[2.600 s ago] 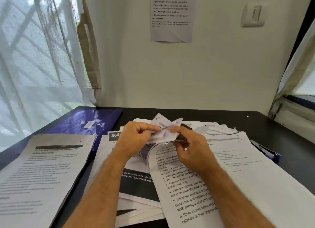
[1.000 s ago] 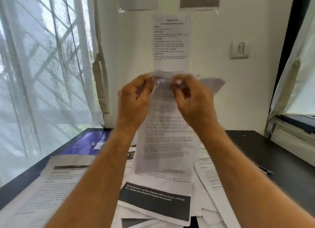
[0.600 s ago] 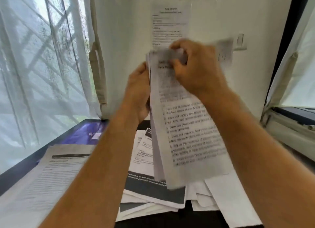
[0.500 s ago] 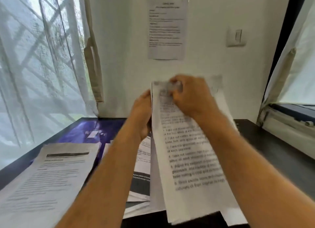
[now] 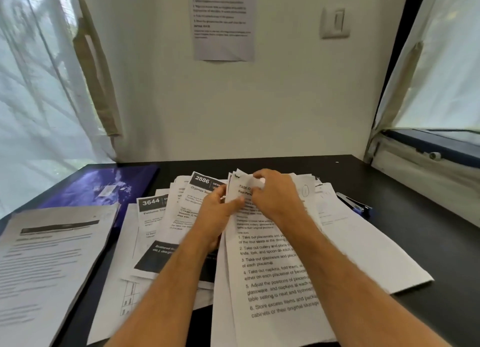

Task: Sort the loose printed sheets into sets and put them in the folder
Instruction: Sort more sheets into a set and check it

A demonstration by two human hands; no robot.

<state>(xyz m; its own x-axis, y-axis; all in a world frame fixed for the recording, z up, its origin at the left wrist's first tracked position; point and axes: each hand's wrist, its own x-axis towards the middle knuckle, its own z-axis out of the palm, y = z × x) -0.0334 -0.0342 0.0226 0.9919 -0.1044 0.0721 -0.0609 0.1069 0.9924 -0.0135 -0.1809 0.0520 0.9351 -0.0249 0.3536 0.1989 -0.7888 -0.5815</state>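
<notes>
Stapled sheets (image 5: 270,266) flat on the loose paper pile (image 5: 166,222) mid-desk, top corner pinched by right hand (image 5: 275,196), left edge gripped by left hand (image 5: 218,211); purple folder (image 5: 104,188) back left on black desk (image 5: 389,180), beyond a separate set (image 5: 49,263).

Both bare forearms reach in from 6 o'clock, converging toward 12. Left hand (image 5: 217,211) sits low, palm turned inward, fingers (image 5: 219,191) curled, thumb extended toward 3 o'clock and pinching. Right hand (image 5: 276,193) is just at 3 o'clock of the left, back of hand up, fingers bent down in a pinch at the knuckles' far side. Hands nearly touching.
</notes>
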